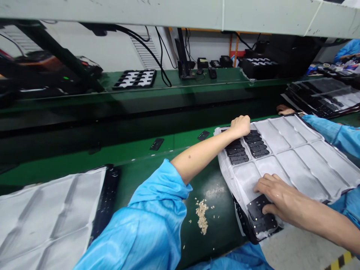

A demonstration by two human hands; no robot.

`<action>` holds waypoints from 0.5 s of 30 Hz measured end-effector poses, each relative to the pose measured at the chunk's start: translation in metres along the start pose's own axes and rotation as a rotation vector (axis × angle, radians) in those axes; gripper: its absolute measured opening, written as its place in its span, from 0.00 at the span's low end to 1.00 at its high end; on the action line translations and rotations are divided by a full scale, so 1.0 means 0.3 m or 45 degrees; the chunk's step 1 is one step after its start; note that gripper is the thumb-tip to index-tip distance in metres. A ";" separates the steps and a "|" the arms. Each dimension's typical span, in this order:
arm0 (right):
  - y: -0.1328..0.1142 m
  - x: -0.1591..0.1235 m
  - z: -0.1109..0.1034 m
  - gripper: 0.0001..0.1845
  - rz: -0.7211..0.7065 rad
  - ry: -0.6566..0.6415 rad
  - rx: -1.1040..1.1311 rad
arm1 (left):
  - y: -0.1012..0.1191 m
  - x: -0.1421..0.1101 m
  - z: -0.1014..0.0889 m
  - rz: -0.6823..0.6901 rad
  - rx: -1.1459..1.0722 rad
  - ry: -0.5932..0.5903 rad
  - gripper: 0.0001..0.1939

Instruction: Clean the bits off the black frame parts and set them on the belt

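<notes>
A tray lined with a white sheet lies on the right of the bench, divided into compartments. Narrow black plastic parts stand packed in rows in its far-left compartments. Above these rows my left hand is closed, its fingertips turned away; what they grip is hidden. At the near-left corner, flat black plastic parts lie on the tray. My right hand is curled over them, the thumb pressed on their top and the fingers bent around the far side.
Small beige pieces are scattered on the green bench. Two loose black parts lie farther back. Another white-lined tray sits left. A co-worker's hand is at the tray's far edge; stacked trays stand behind. A shelf hangs overhead.
</notes>
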State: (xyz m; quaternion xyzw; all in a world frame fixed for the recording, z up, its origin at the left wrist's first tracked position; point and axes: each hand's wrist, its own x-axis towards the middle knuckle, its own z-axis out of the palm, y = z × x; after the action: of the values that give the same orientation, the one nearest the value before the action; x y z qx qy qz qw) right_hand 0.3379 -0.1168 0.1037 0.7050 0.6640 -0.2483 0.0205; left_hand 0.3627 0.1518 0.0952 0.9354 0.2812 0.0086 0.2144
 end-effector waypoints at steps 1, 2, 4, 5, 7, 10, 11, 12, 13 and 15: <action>-0.008 -0.001 -0.007 0.20 0.018 -0.038 0.000 | -0.001 -0.002 0.000 0.009 0.014 -0.002 0.15; -0.014 0.000 -0.012 0.20 0.035 -0.068 -0.001 | -0.003 -0.004 0.000 0.014 0.027 -0.004 0.15; -0.019 0.004 -0.015 0.22 0.066 -0.098 -0.002 | -0.005 -0.008 0.001 0.016 0.050 -0.011 0.15; -0.018 0.006 -0.015 0.22 0.075 -0.096 0.003 | -0.007 -0.010 0.001 0.015 0.060 -0.015 0.14; -0.010 0.009 -0.016 0.22 0.070 -0.086 0.032 | -0.008 -0.015 -0.002 0.016 0.075 -0.020 0.14; 0.010 0.005 -0.028 0.18 0.018 -0.083 0.105 | -0.010 -0.024 -0.011 0.047 0.086 -0.026 0.13; 0.017 0.003 -0.035 0.16 -0.012 -0.072 0.141 | -0.011 -0.028 -0.014 0.063 0.088 -0.030 0.14; 0.025 0.001 -0.044 0.15 -0.043 -0.056 0.188 | -0.011 -0.031 -0.017 0.078 0.090 -0.037 0.16; 0.035 -0.001 -0.053 0.14 -0.069 -0.031 0.244 | -0.011 -0.034 -0.019 0.090 0.092 -0.046 0.17; 0.056 0.000 -0.072 0.10 -0.078 0.026 0.351 | -0.011 -0.038 -0.020 0.099 0.094 -0.059 0.18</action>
State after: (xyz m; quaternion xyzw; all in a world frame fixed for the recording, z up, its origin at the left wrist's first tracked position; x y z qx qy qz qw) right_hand 0.3608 -0.1110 0.1175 0.6831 0.6448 -0.3305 -0.0911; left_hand 0.3505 0.1505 0.1006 0.9528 0.2396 -0.0152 0.1858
